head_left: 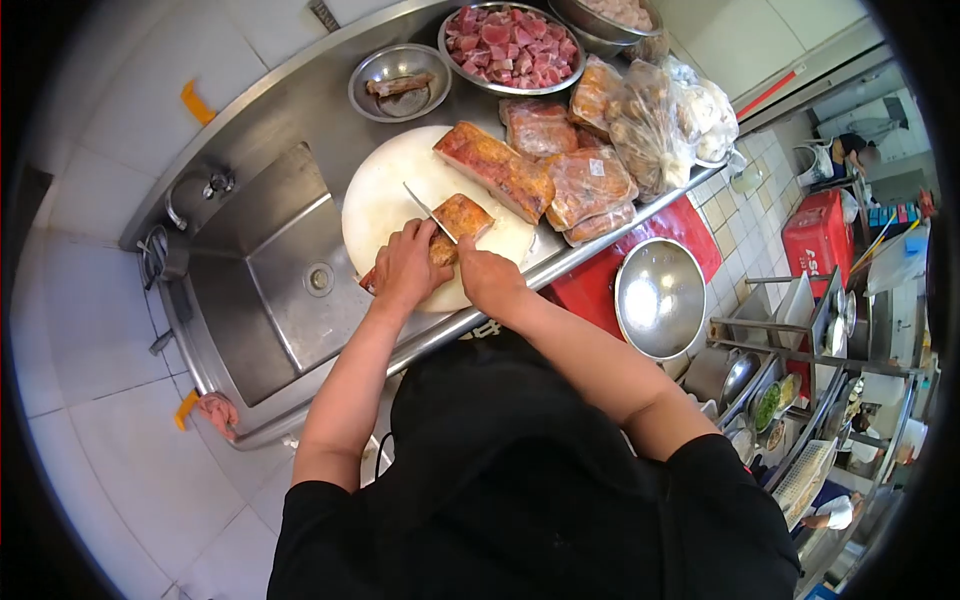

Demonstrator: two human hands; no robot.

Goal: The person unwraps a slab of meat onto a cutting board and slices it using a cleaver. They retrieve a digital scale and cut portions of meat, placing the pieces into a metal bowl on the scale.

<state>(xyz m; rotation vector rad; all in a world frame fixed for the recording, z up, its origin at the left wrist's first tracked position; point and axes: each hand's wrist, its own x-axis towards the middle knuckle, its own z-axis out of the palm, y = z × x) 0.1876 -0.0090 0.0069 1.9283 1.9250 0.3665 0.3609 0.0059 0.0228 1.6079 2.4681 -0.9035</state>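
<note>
A round white cutting board [368, 196] lies on the steel counter beside the sink. My left hand [408, 264] grips a slab of browned meat [464, 216] on the board, its fingers bent over the top. In my right hand [488, 278] is a kitchen knife [422, 206]; its blade lies across the slab, close to my left fingers. How deep the edge sits in the meat I cannot tell. Another larger browned slab [496, 172] rests at the board's far right side. Part of the held slab is hidden under my left hand.
Left of the board is the sink basin [270, 300]. Beyond it stand a small bowl [398, 112] with a meat piece and a bowl of cubed raw meat [510, 48]. Bagged meat [590, 180] is piled at right. A steel bowl [660, 298] sits below the counter edge.
</note>
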